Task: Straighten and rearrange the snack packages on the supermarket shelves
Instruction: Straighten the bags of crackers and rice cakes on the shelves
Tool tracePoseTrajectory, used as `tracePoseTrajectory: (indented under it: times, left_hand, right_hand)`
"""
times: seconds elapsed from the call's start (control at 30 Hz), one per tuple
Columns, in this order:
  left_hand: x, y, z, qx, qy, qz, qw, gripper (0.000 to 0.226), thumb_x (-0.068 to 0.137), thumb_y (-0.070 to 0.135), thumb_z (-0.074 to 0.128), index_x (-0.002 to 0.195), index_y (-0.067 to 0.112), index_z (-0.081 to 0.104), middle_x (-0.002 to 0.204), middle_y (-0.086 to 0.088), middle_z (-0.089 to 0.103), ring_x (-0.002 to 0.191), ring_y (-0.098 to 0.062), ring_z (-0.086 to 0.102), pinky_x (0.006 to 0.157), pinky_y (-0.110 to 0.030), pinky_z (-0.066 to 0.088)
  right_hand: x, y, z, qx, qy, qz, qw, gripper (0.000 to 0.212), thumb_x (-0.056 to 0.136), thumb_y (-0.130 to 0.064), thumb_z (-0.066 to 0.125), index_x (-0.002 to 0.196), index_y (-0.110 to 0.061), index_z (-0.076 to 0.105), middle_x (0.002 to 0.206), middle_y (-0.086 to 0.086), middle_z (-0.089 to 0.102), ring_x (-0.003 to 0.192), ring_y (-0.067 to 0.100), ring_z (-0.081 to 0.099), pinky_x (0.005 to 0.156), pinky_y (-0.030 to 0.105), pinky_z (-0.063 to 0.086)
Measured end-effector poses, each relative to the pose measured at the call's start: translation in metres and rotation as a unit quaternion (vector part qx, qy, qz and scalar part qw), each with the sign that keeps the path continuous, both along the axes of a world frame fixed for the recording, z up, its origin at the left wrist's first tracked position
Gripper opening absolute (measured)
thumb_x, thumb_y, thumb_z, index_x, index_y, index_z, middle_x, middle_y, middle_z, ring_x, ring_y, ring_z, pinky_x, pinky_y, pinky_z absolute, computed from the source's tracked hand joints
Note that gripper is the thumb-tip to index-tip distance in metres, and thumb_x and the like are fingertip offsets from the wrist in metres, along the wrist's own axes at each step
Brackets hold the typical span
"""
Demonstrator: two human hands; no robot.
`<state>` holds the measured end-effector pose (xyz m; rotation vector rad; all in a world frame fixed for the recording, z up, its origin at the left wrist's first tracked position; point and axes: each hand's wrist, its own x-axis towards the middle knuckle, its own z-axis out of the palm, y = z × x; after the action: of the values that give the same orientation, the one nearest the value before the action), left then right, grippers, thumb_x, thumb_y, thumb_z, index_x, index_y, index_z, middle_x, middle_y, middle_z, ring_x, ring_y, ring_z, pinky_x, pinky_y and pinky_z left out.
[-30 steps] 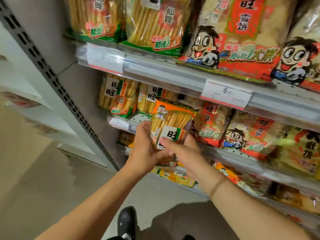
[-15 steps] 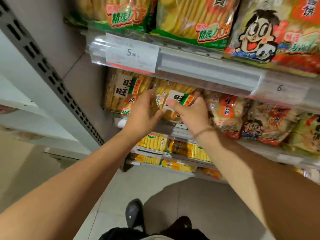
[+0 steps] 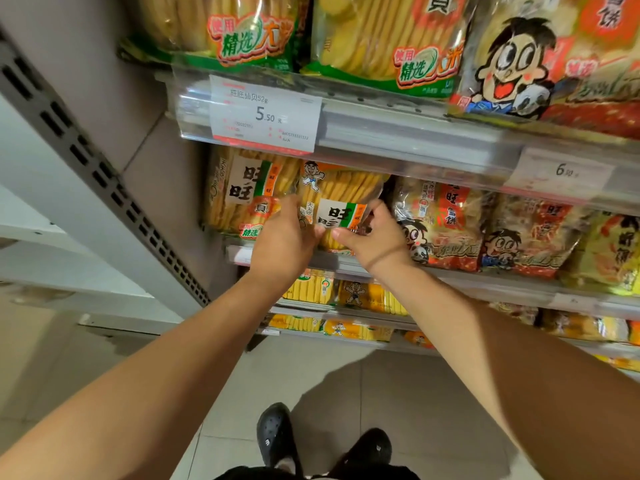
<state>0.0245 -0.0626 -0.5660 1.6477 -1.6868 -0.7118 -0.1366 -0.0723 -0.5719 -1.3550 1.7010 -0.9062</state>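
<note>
A yellow rice-cracker package (image 3: 341, 197) with a white and green label stands upright on the second shelf (image 3: 485, 282). My left hand (image 3: 282, 237) holds its lower left side and my right hand (image 3: 372, 237) holds its lower right side, thumbs on the front. To its left stands a matching package (image 3: 242, 192). Red and orange cartoon-face packages (image 3: 440, 223) line the shelf to its right.
The upper shelf rail (image 3: 415, 133) with a 5.50 price tag (image 3: 265, 114) overhangs the hands; larger packages (image 3: 388, 39) sit on it. Lower shelves hold small yellow packs (image 3: 367, 296). A grey perforated upright (image 3: 86, 157) stands left. My black shoes (image 3: 277, 434) rest on the tiled floor.
Both hands have carried the yellow package from in front of the shelf up and back into its row on the second shelf, where it now stands upright.
</note>
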Motion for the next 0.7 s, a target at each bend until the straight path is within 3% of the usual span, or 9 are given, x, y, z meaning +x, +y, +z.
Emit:
tracePoseTrajectory:
  times: [0.2, 0.27, 0.33, 0.4, 0.47, 0.53, 0.63, 0.7]
  left_hand:
    - [0.000, -0.002, 0.004, 0.010, -0.023, -0.002, 1.000, 0.049, 0.089, 0.028, 0.068, 0.128, 0.012, 0.044, 0.112, -0.011, 0.063, 0.099, -0.029, 0.060, 0.081, -0.046, 0.054]
    - [0.002, 0.006, 0.006, -0.074, -0.021, 0.003, 0.997, 0.064, 0.083, 0.024, 0.075, 0.134, 0.011, 0.038, 0.122, -0.013, 0.054, 0.109, -0.028, 0.053, 0.089, -0.039, 0.050]
    - [0.000, 0.018, 0.008, -0.216, -0.053, 0.002, 0.975, 0.067, 0.078, 0.015, 0.076, 0.132, 0.011, 0.037, 0.125, -0.020, 0.048, 0.114, -0.032, 0.047, 0.091, -0.037, 0.045]
    - [-0.005, 0.024, 0.006, -0.325, -0.185, -0.042, 0.927, 0.060, 0.077, 0.004, 0.068, 0.131, 0.012, 0.041, 0.130, -0.026, 0.046, 0.119, -0.041, 0.046, 0.091, -0.049, 0.043]
    - [-0.009, 0.025, 0.004, -0.306, -0.300, -0.078, 0.900, 0.071, 0.071, 0.002, 0.064, 0.138, 0.016, 0.046, 0.143, -0.023, 0.038, 0.131, -0.045, 0.038, 0.098, -0.057, 0.037]
    - [-0.011, 0.022, 0.006, -0.246, -0.347, -0.083, 0.901, 0.082, 0.064, 0.003, 0.068, 0.142, 0.018, 0.047, 0.148, -0.022, 0.038, 0.134, -0.048, 0.035, 0.100, -0.061, 0.034]
    - [-0.018, 0.023, 0.014, -0.212, -0.354, -0.062, 0.909, 0.078, 0.064, 0.006, 0.070, 0.138, 0.016, 0.050, 0.145, -0.024, 0.041, 0.131, -0.051, 0.036, 0.097, -0.063, 0.034]
    - [-0.030, 0.026, 0.018, -0.225, -0.335, -0.033, 0.914, 0.063, 0.067, 0.010, 0.067, 0.129, 0.009, 0.054, 0.138, -0.028, 0.043, 0.125, -0.049, 0.038, 0.094, -0.059, 0.033]
  right_hand:
    - [-0.003, -0.004, 0.003, 0.009, 0.017, 0.012, 1.000, 0.053, 0.071, -0.029, 0.085, 0.114, -0.027, 0.053, 0.098, -0.007, 0.070, 0.092, 0.015, 0.067, 0.089, 0.044, 0.055]
    - [-0.005, -0.003, 0.005, 0.018, 0.011, 0.017, 1.000, 0.054, 0.069, -0.031, 0.085, 0.111, -0.032, 0.052, 0.097, -0.010, 0.070, 0.091, 0.013, 0.067, 0.089, 0.043, 0.054]
    - [-0.005, -0.002, 0.006, 0.025, -0.001, 0.016, 1.000, 0.057, 0.069, -0.029, 0.083, 0.115, -0.032, 0.050, 0.099, -0.008, 0.070, 0.093, 0.016, 0.067, 0.090, 0.044, 0.054]
    - [-0.004, 0.001, 0.005, 0.034, 0.009, 0.023, 0.999, 0.064, 0.072, -0.023, 0.080, 0.126, -0.029, 0.046, 0.102, -0.003, 0.070, 0.096, 0.019, 0.067, 0.092, 0.044, 0.053]
    - [-0.005, 0.005, 0.006, 0.042, 0.030, 0.039, 0.998, 0.066, 0.075, -0.020, 0.075, 0.131, -0.026, 0.041, 0.106, 0.002, 0.068, 0.099, 0.023, 0.065, 0.092, 0.046, 0.052]
    - [-0.010, 0.013, 0.008, 0.049, 0.024, 0.048, 0.997, 0.069, 0.079, -0.018, 0.074, 0.138, -0.023, 0.037, 0.117, 0.005, 0.063, 0.108, 0.025, 0.062, 0.097, 0.045, 0.050]
    - [-0.025, 0.029, 0.013, 0.070, -0.027, 0.033, 0.997, 0.079, 0.086, -0.012, 0.071, 0.152, -0.017, 0.026, 0.143, 0.012, 0.046, 0.129, 0.024, 0.048, 0.103, 0.033, 0.043]
    - [-0.041, 0.041, 0.017, 0.059, -0.039, 0.018, 0.997, 0.072, 0.089, -0.008, 0.067, 0.150, -0.016, 0.030, 0.143, 0.013, 0.046, 0.126, 0.021, 0.049, 0.098, 0.029, 0.043]
